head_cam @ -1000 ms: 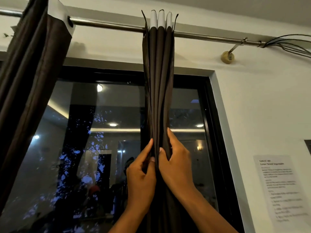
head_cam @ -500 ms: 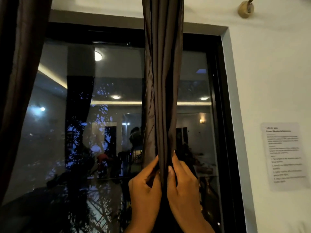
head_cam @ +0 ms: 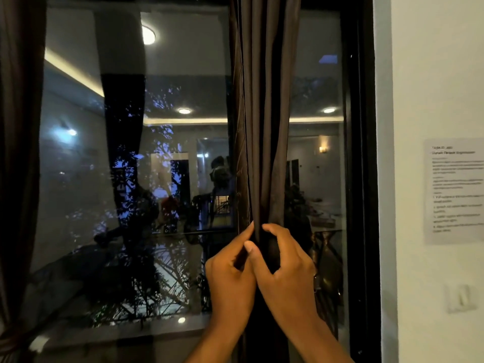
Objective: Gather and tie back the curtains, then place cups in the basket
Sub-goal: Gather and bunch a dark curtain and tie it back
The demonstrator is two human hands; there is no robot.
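Head view: the gathered brown curtain (head_cam: 262,113) hangs in tight vertical pleats at centre frame, in front of the dark window pane (head_cam: 104,179). Left hand (head_cam: 230,279) and right hand (head_cam: 285,279) meet at lower centre, side by side and touching. Both grip the bundled curtain: left-hand fingers curl round its left edge, right-hand fingers (head_cam: 277,231) wrap over its front. A second brown curtain (head_cam: 18,153) hangs along the left edge of the frame. A printed instruction sheet (head_cam: 454,191) is fixed to the white wall (head_cam: 432,74) at right, above a wall switch (head_cam: 461,297).
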